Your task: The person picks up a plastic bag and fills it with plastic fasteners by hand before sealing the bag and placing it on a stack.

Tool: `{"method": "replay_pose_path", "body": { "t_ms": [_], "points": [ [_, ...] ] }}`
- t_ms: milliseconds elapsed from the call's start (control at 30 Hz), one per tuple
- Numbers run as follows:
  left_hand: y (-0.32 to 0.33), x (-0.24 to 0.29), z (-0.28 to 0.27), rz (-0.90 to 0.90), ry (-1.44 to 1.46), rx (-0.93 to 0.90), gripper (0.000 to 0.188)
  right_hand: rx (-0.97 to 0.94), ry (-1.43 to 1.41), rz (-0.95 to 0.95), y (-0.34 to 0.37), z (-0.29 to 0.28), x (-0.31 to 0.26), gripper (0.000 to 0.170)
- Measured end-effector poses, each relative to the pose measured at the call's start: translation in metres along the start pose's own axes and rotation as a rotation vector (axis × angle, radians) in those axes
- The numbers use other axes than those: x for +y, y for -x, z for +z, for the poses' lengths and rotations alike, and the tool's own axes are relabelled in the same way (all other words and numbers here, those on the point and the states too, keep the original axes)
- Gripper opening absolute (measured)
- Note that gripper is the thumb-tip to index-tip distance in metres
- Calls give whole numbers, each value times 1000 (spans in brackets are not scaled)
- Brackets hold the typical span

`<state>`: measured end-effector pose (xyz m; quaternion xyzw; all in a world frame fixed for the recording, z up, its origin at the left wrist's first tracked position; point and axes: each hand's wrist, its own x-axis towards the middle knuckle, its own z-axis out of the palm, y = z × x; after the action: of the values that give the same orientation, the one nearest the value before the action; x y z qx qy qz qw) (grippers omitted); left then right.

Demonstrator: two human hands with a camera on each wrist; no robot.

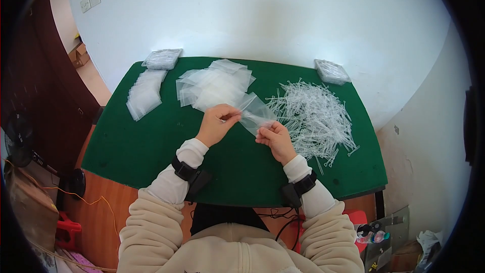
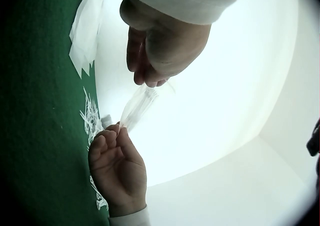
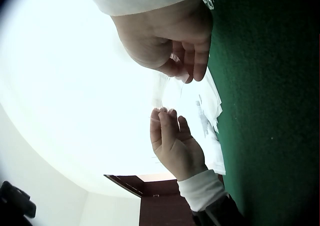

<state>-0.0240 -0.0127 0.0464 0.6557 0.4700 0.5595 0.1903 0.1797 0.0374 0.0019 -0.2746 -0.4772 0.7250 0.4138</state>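
Clear plastic bag (image 1: 257, 113), up above the green tabletop (image 1: 237, 172), stretched between the two hands! The left hand (image 1: 217, 123) pinches one end between thumb and fingers; the right hand (image 1: 277, 140) pinches the other, fingers curled. Fine lines run through it, creases or contents, can't tell. Beside the right hand, a big tangled pile of thin clear pieces (image 1: 318, 121). Past the left hand, a loose heap of flat bags (image 1: 214, 86); left of that, an overlapping row of bags (image 1: 145, 94). Farther back, left bundle (image 1: 162, 59), right bundle (image 1: 332, 72), white wall (image 1: 283, 25) behind.
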Motion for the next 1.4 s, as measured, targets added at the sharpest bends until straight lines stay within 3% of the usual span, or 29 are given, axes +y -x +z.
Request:
{"method": "replay_pose_path", "body": {
  "t_ms": [67,367,633,733,867,1167,1267,1400],
  "points": [
    [-1,3,-1,12,-10,-85,11,2,-1,-2,0,1,-1,9],
    [0,-4,1,-72,65,-46,11,75,-103,-97,-2,-3,0,8],
    [0,-1,-5,-208,148,-122,16,-48,-39,1,1,3,-3,7],
    [1,5,0,-86,158,-38,36,-68,-14,-47,1,1,-3,6],
    [1,4,1,-147,238,-67,50,-115,39,19,1,-2,-1,5],
    [2,4,-3,-278,304,-243,40,-59,-12,19,1,-2,1,8],
    [1,8,2,-228,277,-73,17,-111,73,49,2,-1,-1,10],
    [1,-5,3,-220,247,-30,22,-89,58,35,2,1,0,10]
  ]
}}
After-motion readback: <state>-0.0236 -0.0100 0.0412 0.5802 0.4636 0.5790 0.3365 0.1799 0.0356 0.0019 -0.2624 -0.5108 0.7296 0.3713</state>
